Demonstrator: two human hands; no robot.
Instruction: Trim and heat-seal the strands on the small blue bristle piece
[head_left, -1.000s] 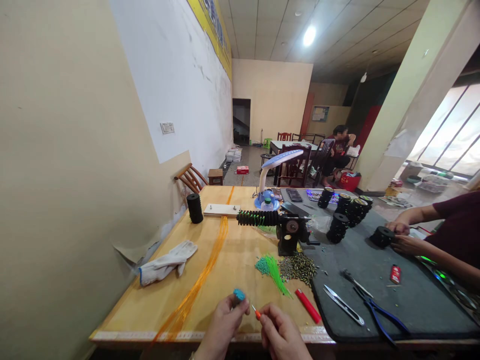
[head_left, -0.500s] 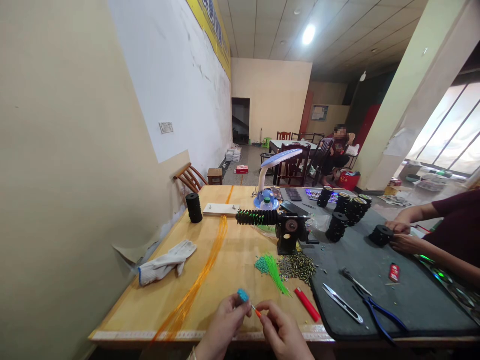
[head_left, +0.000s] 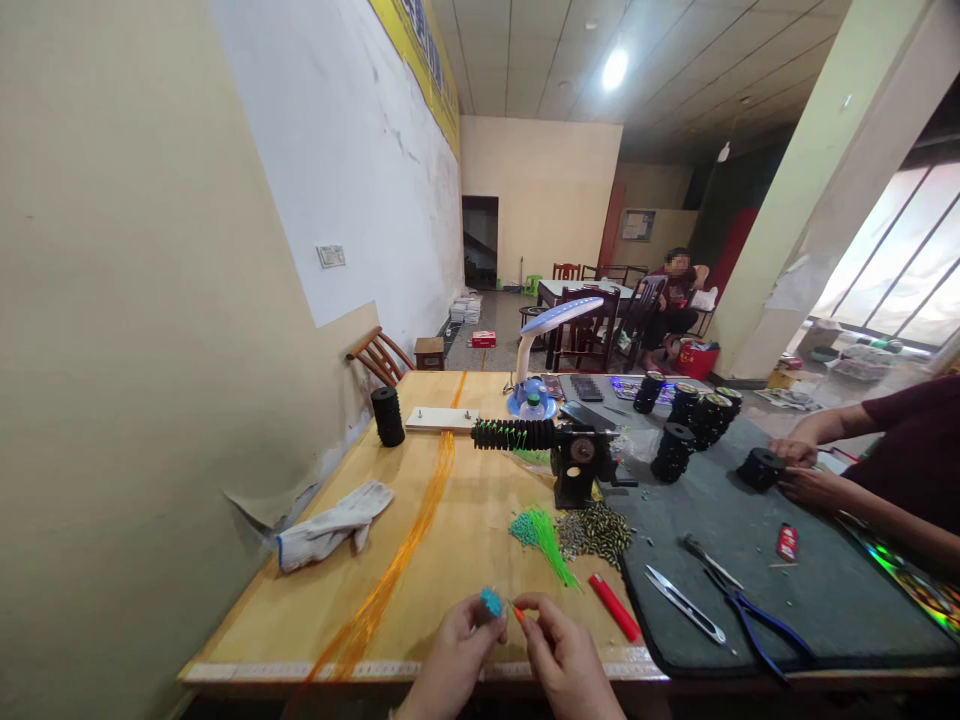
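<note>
Near the table's front edge, my left hand (head_left: 459, 650) is closed on a small bright blue clump (head_left: 491, 601) that sticks up from its fingertips. Thumb and finger of my right hand (head_left: 564, 655) pinch a small orange piece (head_left: 518, 614) with a thin tip pointing up and left. The two sets of fingertips are close together; whether the tip touches anything in the left fingers is too small to tell. Beyond them lie green strands (head_left: 551, 548), turquoise beads (head_left: 523, 530) and dark striped beads (head_left: 606, 533). A red stick-shaped piece (head_left: 614, 607) rests right of my right hand.
A hand-cranked winder (head_left: 576, 465) holds a black ridged spool (head_left: 514, 434). Orange line (head_left: 420, 525) runs across the wooden table, beside a white glove (head_left: 334, 525). Snips (head_left: 684, 604) and pliers (head_left: 757, 620) lie on the dark mat. A co-worker's hands (head_left: 802, 470) hold a black spool.
My hands have shifted slightly. The orange piece has turned more upright, and its thin tip has moved from beside the left fingertips to nearer the blue clump's height.
</note>
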